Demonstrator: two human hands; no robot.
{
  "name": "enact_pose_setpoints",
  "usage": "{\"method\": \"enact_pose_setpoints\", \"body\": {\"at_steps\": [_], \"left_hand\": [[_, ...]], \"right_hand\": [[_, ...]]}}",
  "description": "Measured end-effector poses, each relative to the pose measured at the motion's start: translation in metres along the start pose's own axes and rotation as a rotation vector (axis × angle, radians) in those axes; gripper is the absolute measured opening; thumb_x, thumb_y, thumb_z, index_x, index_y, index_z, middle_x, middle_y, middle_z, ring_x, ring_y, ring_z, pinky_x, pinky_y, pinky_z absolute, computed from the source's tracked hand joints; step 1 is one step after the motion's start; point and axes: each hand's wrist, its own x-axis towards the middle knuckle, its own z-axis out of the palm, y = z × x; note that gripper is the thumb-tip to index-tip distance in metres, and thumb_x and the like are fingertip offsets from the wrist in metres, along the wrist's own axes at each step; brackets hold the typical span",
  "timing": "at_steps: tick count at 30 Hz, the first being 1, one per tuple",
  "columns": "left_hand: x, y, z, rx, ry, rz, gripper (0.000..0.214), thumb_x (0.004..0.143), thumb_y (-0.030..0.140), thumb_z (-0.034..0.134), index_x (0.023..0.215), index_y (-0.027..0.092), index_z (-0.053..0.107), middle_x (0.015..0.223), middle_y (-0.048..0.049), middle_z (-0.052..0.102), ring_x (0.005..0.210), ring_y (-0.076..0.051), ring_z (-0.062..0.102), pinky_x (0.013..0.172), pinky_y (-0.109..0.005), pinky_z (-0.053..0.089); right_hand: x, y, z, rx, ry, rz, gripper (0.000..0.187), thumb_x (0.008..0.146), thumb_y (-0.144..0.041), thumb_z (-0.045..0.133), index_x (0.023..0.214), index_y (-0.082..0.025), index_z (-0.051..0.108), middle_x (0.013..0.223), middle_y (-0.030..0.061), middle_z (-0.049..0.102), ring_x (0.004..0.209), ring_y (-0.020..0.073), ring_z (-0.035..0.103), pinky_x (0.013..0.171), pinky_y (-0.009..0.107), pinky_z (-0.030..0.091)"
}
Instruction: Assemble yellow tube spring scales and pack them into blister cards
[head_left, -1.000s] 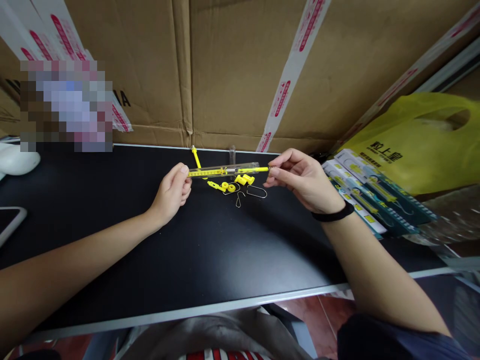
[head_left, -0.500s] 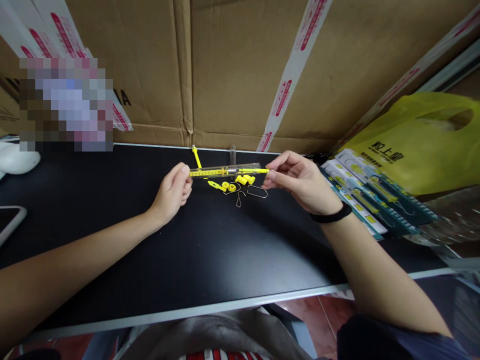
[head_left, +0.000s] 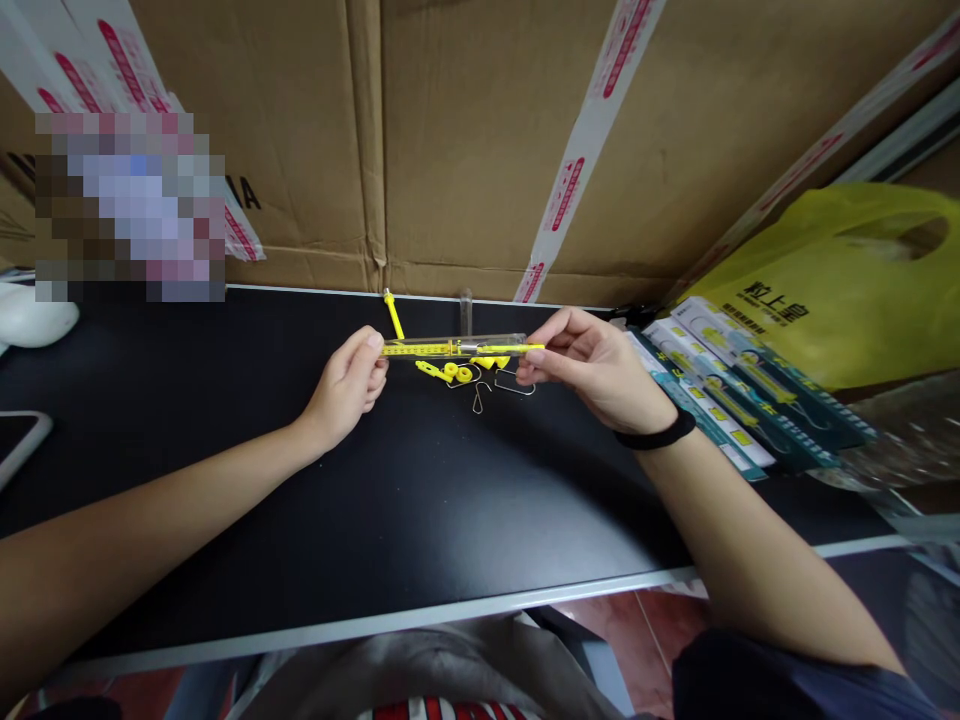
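My left hand is closed around the left end of a clear spring scale tube, which lies nearly level above the table and shows a yellow graduated strip inside. At the tube's right end, my right hand pinches a thin yellow rod between thumb and fingertips. Most of that rod sits within the tube. Below and behind the tube are a yellow link piece, small yellow rings, other yellow parts partly covered by the tube, a wire hook and a bent wire loop.
Behind the tube, a yellow stick and a clear piece rest on the black table. Packaged spring scales and a yellow plastic bag are at the right. A large cardboard box borders the back.
My right hand has shifted slightly left, and the yellow rod has slid farther into the tube. The tube's right end is a little lower. My left hand keeps its hold.
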Motion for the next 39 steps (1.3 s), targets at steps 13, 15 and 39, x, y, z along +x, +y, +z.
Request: {"method": "enact_pose_setpoints", "body": {"at_steps": [13, 15, 39], "left_hand": [[0.003, 0.004, 0.001, -0.119, 0.084, -0.034, 0.032, 0.094, 0.044, 0.042, 0.072, 0.022, 0.035, 0.049, 0.0111, 0.024, 0.034, -0.003, 0.017, 0.031, -0.013, 0.013], [0.004, 0.006, 0.000, -0.158, 0.121, -0.061, 0.032, 0.095, 0.043, 0.038, 0.071, 0.021, 0.036, 0.048, 0.0111, 0.023, 0.033, -0.004, 0.015, 0.031, -0.013, 0.013], [0.005, 0.011, 0.001, -0.199, 0.164, -0.098, 0.034, 0.098, 0.036, 0.032, 0.069, 0.020, 0.039, 0.046, 0.0103, 0.022, 0.032, -0.004, 0.014, 0.030, -0.013, 0.013]], "right_hand": [[0.005, 0.012, -0.006, -0.184, 0.024, -0.165, 0.032, 0.091, -0.046, 0.054, 0.114, -0.023, 0.053, 0.096, 0.0052, 0.065, 0.090, 0.0179, 0.065, 0.080, 0.037, 0.058], [0.008, 0.025, -0.005, -0.456, 0.040, -0.266, 0.031, 0.093, -0.042, 0.050, 0.115, -0.021, 0.054, 0.112, 0.0100, 0.064, 0.108, 0.0221, 0.061, 0.096, 0.045, 0.050], [0.007, 0.038, -0.020, -1.014, -0.254, -0.109, 0.045, 0.089, -0.031, 0.052, 0.132, -0.018, 0.050, 0.134, 0.0143, 0.054, 0.121, 0.0283, 0.056, 0.102, 0.046, 0.048]]}}
